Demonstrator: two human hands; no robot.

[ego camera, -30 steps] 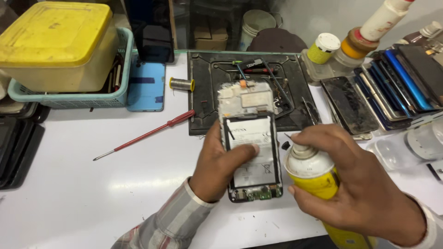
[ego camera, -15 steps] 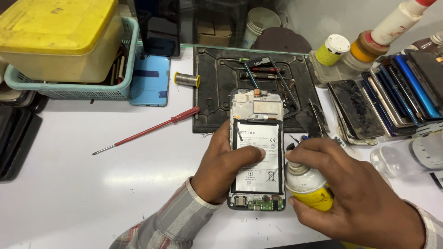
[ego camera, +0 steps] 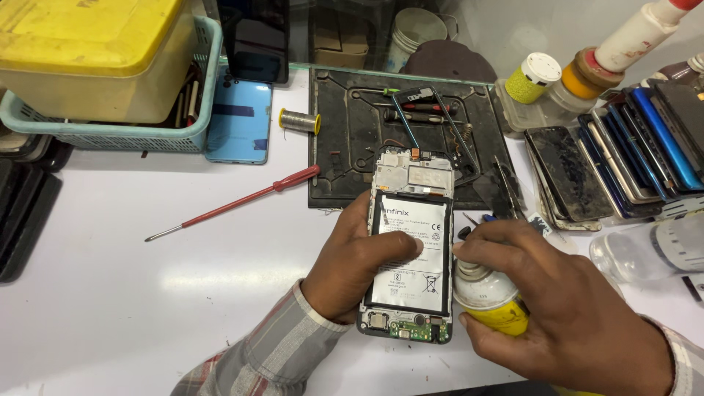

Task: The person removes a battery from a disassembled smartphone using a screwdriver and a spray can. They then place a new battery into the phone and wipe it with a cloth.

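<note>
One opened phone (ego camera: pixel 408 257), back cover off, lies flat on the white table (ego camera: pixel 147 293) at centre, just below the dark work mat (ego camera: pixel 352 147); its white battery (ego camera: pixel 411 253) fills most of the frame, bare circuit board showing above and below it. Left hand (ego camera: pixel 359 268) curled around the phone's left edge, thumb lying across the battery face, fingers clamped on the frame. Right hand (ego camera: pixel 557 308) wrapped tight around one yellow spray can (ego camera: pixel 488 293), its top just beside the phone's right edge, index finger arched over the top; whether the nozzle is pressed I cannot tell. One red-handled screwdriver (ego camera: pixel 235 204) lies on the table to the left, well apart from the hands, tip pointing away from the mat. One small spool of wire (ego camera: pixel 298 121) sits by the mat's left edge. One blue phone cover (ego camera: pixel 238 121) lies beside one teal basket (ego camera: pixel 110 136) that holds one yellow box (ego camera: pixel 88 51). At right, a leaning stack of phones (ego camera: pixel 623 154), too overlapped to count exactly. Two bottles (ego camera: pixel 579 73) stand behind them.
</note>
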